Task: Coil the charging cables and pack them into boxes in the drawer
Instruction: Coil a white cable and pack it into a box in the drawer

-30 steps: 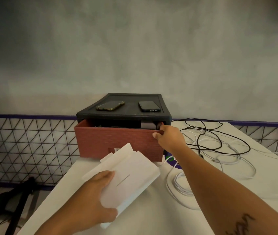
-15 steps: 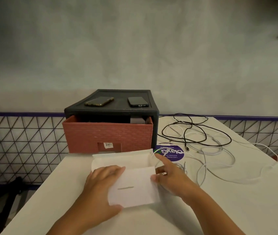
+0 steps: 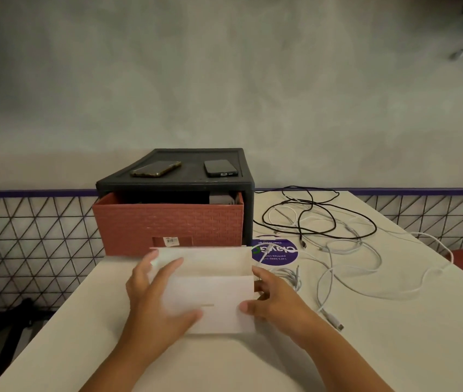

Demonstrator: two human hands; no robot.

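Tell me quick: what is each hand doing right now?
Left hand: open, fingers spread flat on the box.
Right hand: closed, gripping the box's right end.

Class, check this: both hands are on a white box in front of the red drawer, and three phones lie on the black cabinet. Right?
Not quite: the head view shows two phones, not three, on the black cabinet. Both hands are on the white box in front of the red drawer.
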